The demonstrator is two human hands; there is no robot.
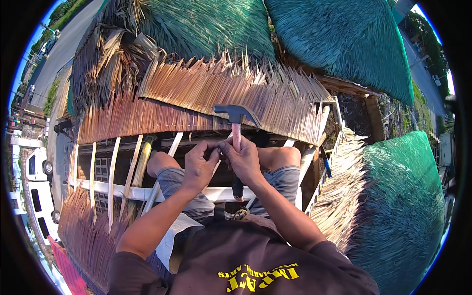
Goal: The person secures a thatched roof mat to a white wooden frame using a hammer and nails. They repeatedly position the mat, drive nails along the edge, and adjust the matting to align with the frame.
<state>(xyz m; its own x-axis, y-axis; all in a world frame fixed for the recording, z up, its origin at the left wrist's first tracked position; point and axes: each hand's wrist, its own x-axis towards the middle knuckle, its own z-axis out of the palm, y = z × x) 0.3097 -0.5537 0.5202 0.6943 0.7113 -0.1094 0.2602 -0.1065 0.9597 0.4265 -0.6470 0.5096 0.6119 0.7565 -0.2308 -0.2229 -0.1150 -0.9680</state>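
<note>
My right hand (244,158) is closed around the wooden handle of a claw hammer (236,132). The hammer stands nearly upright, its dark metal head on top and its dark grip hanging below my fist. Close beside it, my left hand (198,164) has its fingertips pinched together against the fingers of my right hand. Whatever lies between those fingertips is too small to make out. Just beyond both hands is a row of brown thatch panels (206,88), its lower edge behind the hammer head.
Pale wooden strips (114,172) and a white crossbar (221,193) form an open roof frame around my bare knees. Green-covered thatch roofs (339,34) rise ahead and at right. Straw-coloured thatch (339,187) slopes down on the right. White vehicles (42,201) stand far below at left.
</note>
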